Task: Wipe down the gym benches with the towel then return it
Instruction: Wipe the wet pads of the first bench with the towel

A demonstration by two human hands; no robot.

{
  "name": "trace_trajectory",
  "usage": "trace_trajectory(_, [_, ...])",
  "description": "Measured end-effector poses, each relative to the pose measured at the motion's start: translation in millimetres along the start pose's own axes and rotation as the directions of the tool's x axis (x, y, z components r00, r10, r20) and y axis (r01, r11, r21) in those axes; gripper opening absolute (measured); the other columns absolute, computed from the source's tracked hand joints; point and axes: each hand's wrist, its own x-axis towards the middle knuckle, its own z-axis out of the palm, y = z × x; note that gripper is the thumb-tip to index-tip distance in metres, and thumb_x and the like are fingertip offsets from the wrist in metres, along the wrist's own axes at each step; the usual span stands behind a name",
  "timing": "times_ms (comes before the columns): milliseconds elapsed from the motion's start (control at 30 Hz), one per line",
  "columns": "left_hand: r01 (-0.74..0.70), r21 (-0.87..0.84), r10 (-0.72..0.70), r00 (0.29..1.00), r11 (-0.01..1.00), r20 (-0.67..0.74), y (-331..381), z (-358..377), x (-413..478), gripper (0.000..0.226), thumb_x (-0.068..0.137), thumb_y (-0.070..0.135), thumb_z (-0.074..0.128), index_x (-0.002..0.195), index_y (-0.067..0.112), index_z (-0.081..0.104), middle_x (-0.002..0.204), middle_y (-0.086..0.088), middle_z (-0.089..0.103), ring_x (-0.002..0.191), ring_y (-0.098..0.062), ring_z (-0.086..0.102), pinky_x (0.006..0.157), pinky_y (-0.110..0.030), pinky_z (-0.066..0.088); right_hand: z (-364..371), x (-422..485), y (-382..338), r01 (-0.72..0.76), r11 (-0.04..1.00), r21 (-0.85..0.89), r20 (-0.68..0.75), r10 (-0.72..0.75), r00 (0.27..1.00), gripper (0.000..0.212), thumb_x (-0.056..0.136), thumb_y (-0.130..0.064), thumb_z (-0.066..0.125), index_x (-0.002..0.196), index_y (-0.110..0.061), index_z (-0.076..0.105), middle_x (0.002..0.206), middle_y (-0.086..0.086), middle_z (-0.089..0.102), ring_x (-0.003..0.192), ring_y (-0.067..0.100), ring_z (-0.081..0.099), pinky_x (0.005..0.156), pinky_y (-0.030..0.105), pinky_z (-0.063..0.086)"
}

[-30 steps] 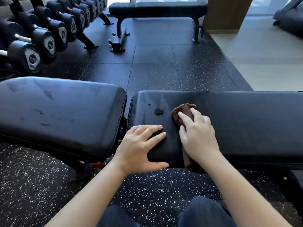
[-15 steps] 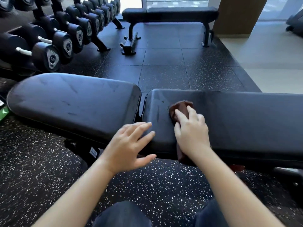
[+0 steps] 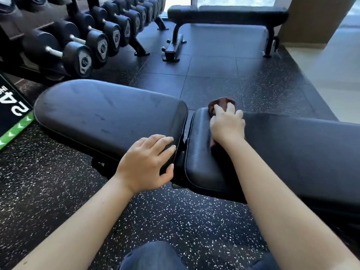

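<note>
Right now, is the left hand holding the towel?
No, the right hand presses the towel to the bench; the left hand rests on the other pad.

A black bench on the speckled rubber floor (image 3: 175, 221) has two pads. The left hand (image 3: 146, 162) rests on the near corner of the wide pad (image 3: 109, 114). The right hand (image 3: 227, 125) presses a brown towel (image 3: 220, 103) flat on the long pad (image 3: 292, 152), at that pad's far edge.
</note>
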Motion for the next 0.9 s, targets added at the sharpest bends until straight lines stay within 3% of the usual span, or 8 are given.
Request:
trace_trajectory(100, [0.011,-0.013,-0.011,1.000,1.000,-0.010,1,0,-1,0.037,0.075,0.031,0.051,0.096,0.007,0.070,0.107,-0.008,0.067,0.097,-0.027,0.063,0.075,-0.036,0.051,5,-57,3,0.099,0.995,-0.006,-0.069,-0.099,0.993,0.044,0.091,-0.022,0.044,0.135,-0.023,0.040,0.148,0.015,0.025,0.116,0.037,0.036,0.092,0.043,0.037])
trace_trajectory(233, [0.027,-0.027,-0.026,1.000,0.999,0.013,0,-2,0,0.037,0.075,0.031,0.051,0.096,0.008,0.070,0.107,-0.008,0.067,0.098,-0.026,0.063,0.076,-0.036,0.050,6,-111,-5,0.179,0.983,0.023,-0.148,-0.174,0.973,0.045,0.080,-0.017,0.063,0.124,-0.015,0.057,0.134,0.023,0.047,0.101,0.042,0.050,0.075,0.046,0.046])
trace_trajectory(367, [0.029,-0.034,-0.029,0.999,0.999,0.013,0,-2,1,0.038,0.074,0.032,0.051,0.097,0.009,0.071,0.106,-0.006,0.067,0.098,-0.025,0.062,0.077,-0.034,0.049,10,-49,-11,0.200,0.980,-0.013,-0.046,-0.200,0.979,0.043,0.092,-0.025,0.044,0.135,-0.025,0.042,0.146,0.013,0.028,0.119,0.037,0.034,0.093,0.044,0.037])
trace_trajectory(533, [0.050,-0.047,-0.050,0.999,0.998,0.019,-1,-2,1,0.038,0.072,0.034,0.052,0.096,0.010,0.071,0.107,-0.005,0.067,0.098,-0.023,0.062,0.078,-0.032,0.045,15,22,-35,0.164,0.983,-0.077,0.084,-0.157,0.984,0.033,0.093,-0.021,0.039,0.125,-0.019,0.049,0.143,0.014,0.027,0.121,0.038,0.029,0.097,0.043,0.031])
trace_trajectory(633, [0.063,-0.054,-0.061,0.998,0.997,0.031,-1,-2,0,0.037,0.072,0.034,0.054,0.096,0.011,0.070,0.108,-0.004,0.066,0.099,-0.023,0.061,0.078,-0.031,0.042,16,0,-36,0.181,0.979,-0.091,0.016,-0.180,0.984,0.032,0.092,-0.018,0.041,0.122,-0.017,0.050,0.142,0.014,0.029,0.119,0.037,0.032,0.094,0.044,0.033])
trace_trajectory(767, [0.077,-0.059,-0.075,0.996,0.995,0.039,0,-4,0,0.037,0.072,0.034,0.054,0.095,0.011,0.070,0.107,-0.003,0.066,0.099,-0.023,0.061,0.078,-0.032,0.044,17,-75,-22,0.316,0.949,-0.001,-0.118,-0.314,0.942,0.032,0.087,-0.021,0.049,0.118,-0.019,0.057,0.143,0.012,0.035,0.110,0.036,0.039,0.088,0.043,0.037])
trace_trajectory(900, [0.080,-0.066,-0.076,0.995,0.995,0.060,0,-6,1,0.037,0.072,0.035,0.053,0.095,0.011,0.071,0.107,-0.003,0.067,0.098,-0.023,0.062,0.076,-0.033,0.046,15,-84,-16,0.336,0.941,0.029,-0.085,-0.333,0.939,0.035,0.090,-0.025,0.048,0.123,-0.022,0.054,0.144,0.009,0.034,0.113,0.034,0.037,0.090,0.041,0.036])
